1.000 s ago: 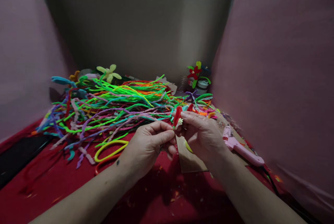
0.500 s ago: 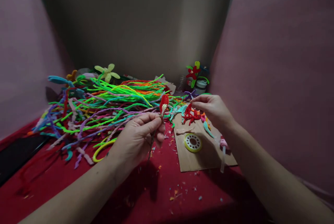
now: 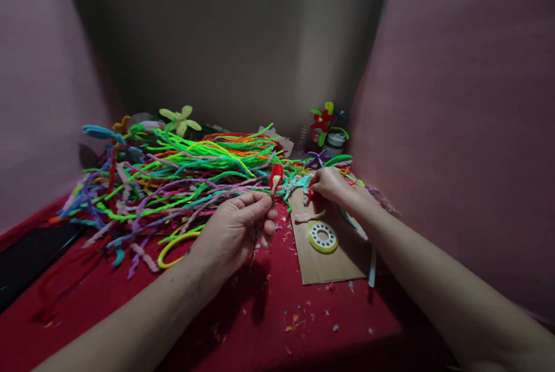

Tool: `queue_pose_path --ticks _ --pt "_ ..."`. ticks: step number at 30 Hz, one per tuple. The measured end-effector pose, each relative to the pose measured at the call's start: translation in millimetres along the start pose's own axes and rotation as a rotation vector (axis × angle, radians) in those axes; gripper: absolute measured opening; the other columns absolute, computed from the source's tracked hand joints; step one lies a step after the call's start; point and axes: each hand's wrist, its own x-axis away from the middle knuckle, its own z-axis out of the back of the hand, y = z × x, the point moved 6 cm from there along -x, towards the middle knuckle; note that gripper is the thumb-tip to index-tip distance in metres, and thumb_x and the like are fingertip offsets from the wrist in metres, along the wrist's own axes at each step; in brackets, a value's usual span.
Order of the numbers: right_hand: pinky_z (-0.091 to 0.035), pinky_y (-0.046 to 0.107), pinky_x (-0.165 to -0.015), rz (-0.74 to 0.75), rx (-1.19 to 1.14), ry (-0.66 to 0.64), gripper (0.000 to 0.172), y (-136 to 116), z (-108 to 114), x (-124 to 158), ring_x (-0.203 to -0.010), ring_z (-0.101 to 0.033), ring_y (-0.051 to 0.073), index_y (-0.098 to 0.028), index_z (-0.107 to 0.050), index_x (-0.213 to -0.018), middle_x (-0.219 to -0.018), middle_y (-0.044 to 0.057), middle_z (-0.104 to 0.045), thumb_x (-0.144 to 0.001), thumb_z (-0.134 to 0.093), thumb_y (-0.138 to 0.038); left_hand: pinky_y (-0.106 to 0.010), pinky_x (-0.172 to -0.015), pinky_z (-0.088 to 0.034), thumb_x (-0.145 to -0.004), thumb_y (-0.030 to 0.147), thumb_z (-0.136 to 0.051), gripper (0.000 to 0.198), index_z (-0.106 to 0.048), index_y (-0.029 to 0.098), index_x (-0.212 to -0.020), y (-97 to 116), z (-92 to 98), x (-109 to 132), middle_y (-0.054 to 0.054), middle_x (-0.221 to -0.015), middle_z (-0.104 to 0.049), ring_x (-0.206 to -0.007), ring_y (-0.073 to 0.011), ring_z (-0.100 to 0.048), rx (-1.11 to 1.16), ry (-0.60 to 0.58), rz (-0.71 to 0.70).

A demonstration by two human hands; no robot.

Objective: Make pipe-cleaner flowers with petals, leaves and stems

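Ideally, the red petal (image 3: 276,171) pinched in the left hand (image 3: 243,221), left of the cardboard (image 3: 321,268), is steadied; whether anything is held in the right hand (image 3: 332,185) cannot be told.

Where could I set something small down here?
The red cloth in front of the brown cardboard sheet has room among small coloured scraps; so does the cardboard's near end, before the yellow-rimmed white ring. Crowded: the cardboard's far end, by the right hand, and the heap of multicoloured fuzzy stems.

One near view from the head, forward and down across the red tabletop (image 3: 355,308)
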Motion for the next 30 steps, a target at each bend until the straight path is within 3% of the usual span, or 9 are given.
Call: queue_pose_path --ticks 7,12,18,25,28,30 --pt "-0.040 0.025 -0.062 -0.061 0.025 0.056 0.028 2 1 -1 -0.085 -0.063 0.024 -0.012 -0.067 -0.097 -0.094 0.017 -0.068 -0.072 -0.053 -0.015 -0.014 -0.037 -0.039 -0.075 0.021 -0.064 0.013 -0.055 0.013 -0.072 -1 1.0 -1 0.002 -0.060 -0.057 -0.042 -0.0049 -0.051 0.006 -0.014 0.010" --pt "-0.039 0.025 -0.057 -0.084 -0.017 0.015 0.017 5 -1 -3 -0.074 -0.064 0.022 -0.013 -0.070 -0.077 -0.080 0.014 -0.069 -0.068 -0.058 -0.020 -0.014 -0.037 -0.040 -0.074 0.020 -0.066 0.014 -0.054 0.013 -0.070 -3 -0.5 -1 0.001 -0.060 -0.057 -0.042 -0.0052 -0.051 0.026 -0.029 0.017" --pt "-0.040 0.027 -0.059 -0.146 -0.146 0.057 0.014 10 -8 -6 -0.077 -0.064 0.026 -0.012 -0.070 -0.069 -0.076 0.016 -0.068 -0.058 -0.063 -0.009 -0.014 -0.037 -0.039 -0.076 0.020 -0.064 0.012 -0.055 0.013 -0.071 -4 0.1 -1 0.001 -0.059 -0.057 -0.042 -0.0051 -0.051 0.032 -0.027 0.017" --pt "-0.037 0.025 -0.057 -0.150 -0.614 0.223 0.015 18 21 -2 -0.065 -0.058 0.019 -0.012 -0.067 -0.072 -0.061 0.006 -0.063 -0.061 -0.056 -0.013 -0.014 -0.037 -0.040 -0.079 0.015 -0.058 0.010 -0.055 0.012 -0.069 -5 1.4 -2 0.000 -0.060 -0.058 -0.042 -0.0057 -0.051 0.066 -0.009 0.012" --pt "-0.037 0.024 -0.051 -0.112 -0.920 0.181 0.016 9 28 10 -0.049 -0.049 0.011 -0.013 -0.064 -0.077 -0.056 0.001 -0.056 -0.066 -0.053 -0.018 -0.014 -0.040 -0.042 -0.079 0.013 -0.058 0.010 -0.057 0.011 -0.069 -2 0.4 -2 -0.001 -0.060 -0.058 -0.044 -0.0060 -0.052 0.083 -0.007 -0.004" --pt "-0.040 0.023 -0.051 -0.068 -1.103 0.115 0.016 -4 29 25 -0.049 -0.048 0.009 -0.014 -0.061 -0.079 -0.060 0.000 -0.056 -0.065 -0.056 -0.020 -0.015 -0.044 -0.045 -0.078 0.013 -0.059 0.008 -0.060 0.011 -0.071 0 -1.0 -2 -0.002 -0.061 -0.060 -0.047 -0.0067 -0.055 0.113 -0.017 -0.012"
